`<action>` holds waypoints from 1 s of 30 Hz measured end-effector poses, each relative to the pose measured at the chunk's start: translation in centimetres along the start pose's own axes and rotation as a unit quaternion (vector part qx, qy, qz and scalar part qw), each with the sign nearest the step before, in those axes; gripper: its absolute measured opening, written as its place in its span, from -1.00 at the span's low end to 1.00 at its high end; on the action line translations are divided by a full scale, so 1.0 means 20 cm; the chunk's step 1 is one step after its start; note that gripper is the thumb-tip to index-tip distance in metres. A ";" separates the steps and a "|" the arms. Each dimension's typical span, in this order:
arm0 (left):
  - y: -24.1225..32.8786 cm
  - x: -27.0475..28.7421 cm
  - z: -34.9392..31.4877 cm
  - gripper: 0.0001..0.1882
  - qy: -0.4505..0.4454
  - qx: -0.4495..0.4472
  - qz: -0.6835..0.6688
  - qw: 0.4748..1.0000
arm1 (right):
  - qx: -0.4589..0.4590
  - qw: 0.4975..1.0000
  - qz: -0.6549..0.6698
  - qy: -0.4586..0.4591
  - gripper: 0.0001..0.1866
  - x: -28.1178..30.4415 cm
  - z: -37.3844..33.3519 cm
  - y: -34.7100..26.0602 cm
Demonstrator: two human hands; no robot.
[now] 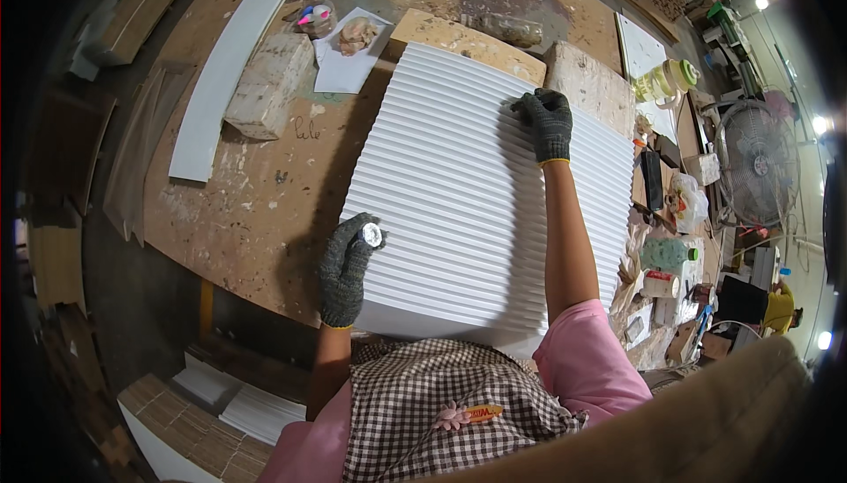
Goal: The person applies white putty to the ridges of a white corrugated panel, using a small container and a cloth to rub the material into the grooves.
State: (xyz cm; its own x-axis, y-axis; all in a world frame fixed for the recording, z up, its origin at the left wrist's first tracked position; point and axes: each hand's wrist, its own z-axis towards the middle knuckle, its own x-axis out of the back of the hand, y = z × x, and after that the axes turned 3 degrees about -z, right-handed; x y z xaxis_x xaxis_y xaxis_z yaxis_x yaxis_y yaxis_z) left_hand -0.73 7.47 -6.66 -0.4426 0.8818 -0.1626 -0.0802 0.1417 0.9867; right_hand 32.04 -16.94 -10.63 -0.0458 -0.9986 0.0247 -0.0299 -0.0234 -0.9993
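Observation:
A white panel with rows of parallel ridges (441, 174) lies in front of me on the worktable, propped on blocks. At its left edge my left hand (344, 267), in a dark grey knit glove, is closed around a small round thing with a bright white end (371, 235); its kind does not show. My right hand (549, 126), gloved the same way, reaches over the panel's upper right part. Its fingers are bent together at the ridged surface, and whatever they pinch is too dark to make out.
Paint-spotted blocks (272, 86) and a long white board (225, 86) lie left of the panel. Farther back are a jar (316, 19) and white paper (340, 68). To the right stand a yellow-green jug (663, 82), a fan (757, 161) and clutter; another person (780, 308) is beyond.

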 end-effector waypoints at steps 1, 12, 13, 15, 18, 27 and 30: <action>0.00 0.00 0.00 -0.72 0.002 0.003 -0.005 1.000 | 0.001 1.000 -0.006 0.001 -0.75 0.01 0.01 0.00; -0.01 0.03 0.00 -0.67 -0.032 0.001 0.015 0.999 | 0.049 0.997 -0.023 0.061 -0.76 -0.03 -0.04 0.01; 0.00 0.03 0.00 -0.66 -0.033 0.004 0.025 0.999 | 0.048 0.998 0.005 0.034 -0.77 -0.02 -0.03 0.02; 0.02 0.00 0.01 -0.70 -0.016 -0.001 0.015 1.000 | 0.047 0.998 0.033 0.008 -0.78 -0.01 -0.03 0.05; 0.01 0.02 0.00 -0.70 -0.023 -0.003 0.018 1.000 | 0.039 0.999 0.007 -0.001 -0.78 -0.03 -0.03 0.06; 0.02 0.00 0.00 -0.70 -0.016 0.005 0.001 1.000 | 0.043 0.996 0.026 0.073 -0.78 0.00 -0.05 0.04; 0.03 -0.02 0.00 -0.73 0.001 0.001 -0.010 1.000 | 0.056 0.997 0.044 0.039 -0.79 0.02 -0.04 0.06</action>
State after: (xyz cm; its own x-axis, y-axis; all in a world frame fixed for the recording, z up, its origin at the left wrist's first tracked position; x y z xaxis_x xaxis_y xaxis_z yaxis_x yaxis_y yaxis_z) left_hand -0.56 7.25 -6.06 -0.4424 0.8779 -0.1832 -0.0883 0.1606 0.9831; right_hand 31.13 -17.32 -11.76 -0.1206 -0.9905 -0.0663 0.0900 0.0556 -0.9944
